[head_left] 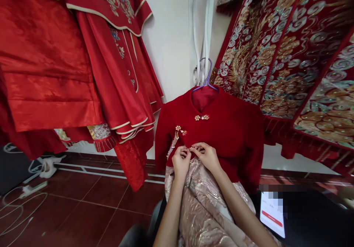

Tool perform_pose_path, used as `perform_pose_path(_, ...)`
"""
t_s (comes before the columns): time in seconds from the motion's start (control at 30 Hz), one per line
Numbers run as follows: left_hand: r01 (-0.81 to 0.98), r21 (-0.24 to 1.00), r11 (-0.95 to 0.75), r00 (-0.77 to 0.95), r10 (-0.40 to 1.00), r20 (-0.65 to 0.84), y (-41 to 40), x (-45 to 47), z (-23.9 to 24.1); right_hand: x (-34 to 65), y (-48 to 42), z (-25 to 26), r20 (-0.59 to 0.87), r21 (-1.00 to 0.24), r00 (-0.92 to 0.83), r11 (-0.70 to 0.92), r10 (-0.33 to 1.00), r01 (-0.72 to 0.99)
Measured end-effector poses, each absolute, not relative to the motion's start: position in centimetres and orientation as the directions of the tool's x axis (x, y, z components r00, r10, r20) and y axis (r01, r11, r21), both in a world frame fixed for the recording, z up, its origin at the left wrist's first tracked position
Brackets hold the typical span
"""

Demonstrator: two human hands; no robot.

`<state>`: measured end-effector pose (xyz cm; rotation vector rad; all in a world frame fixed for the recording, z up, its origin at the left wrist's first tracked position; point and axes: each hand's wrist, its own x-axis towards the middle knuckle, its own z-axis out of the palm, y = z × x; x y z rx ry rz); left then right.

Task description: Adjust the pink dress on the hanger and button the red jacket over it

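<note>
Both hands pinch a small flower-shaped clasp [190,149] on a red jacket [221,136]: left hand [181,162] and right hand [206,156], grips closed on it, fingertips meeting. Pale pink brocade [199,210] hangs just below the grip.

A purple hanger [206,78] carries the red jacket [221,136]; on the dark red tiled floor [83,210] lie white cables [19,202].

jacket [221,136]: matt, velvety red cloth | clasp [201,117]: pearly beads, metallic glint | skirt [204,210]: pale pink brocade, shiny (creased) | hanger [206,78]: smooth purple plastic | robes [69,55] at 10 o'clock: glossy red satin | floor [83,206]: glossy dark-red tiles
</note>
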<state>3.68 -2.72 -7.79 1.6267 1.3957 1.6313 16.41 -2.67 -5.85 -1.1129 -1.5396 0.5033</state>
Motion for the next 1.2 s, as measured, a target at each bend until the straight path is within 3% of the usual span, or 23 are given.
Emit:
perform_pose_path(0.2, 0.153, 0.92, -0.361, -0.172, 0.907, 0.384, -2.0, 3.2, -8.3, 15.9, -2.7, -6.0, 0.549, -0.772, 0.123, 0.444, 0.827, 0.455)
perform_pose_path(0.4, 0.063, 0.93, -0.362, -0.163, 0.916, 0.368, -1.6, 2.9, -9.1, 16.0, -2.4, -6.3, 0.544, -0.783, 0.091, 0.466, 0.834, 0.411)
perform_pose_path(0.7, 0.191, 0.913, -0.361, -0.155, 0.907, 0.391, -1.5, 2.5, -8.9, 15.7, -2.5, -6.5, 0.544, -0.791, 0.152, 0.443, 0.825, 0.422)
perform_pose_path(1.0, 0.159, 0.901, -0.403, -0.14, 0.894, 0.425, -1.3, 2.5, -9.1, 15.0, -2.6, -6.3, 0.581, -0.728, 0.197, 0.396, 0.79, 0.559)
perform_pose_path(1.2, 0.124, 0.889, -0.441, -0.216, 0.862, 0.458, -2.2, 2.9, -9.7, 15.1, -3.3, -6.2, 0.525, -0.838, 0.29, 0.426, 0.8, 0.342)
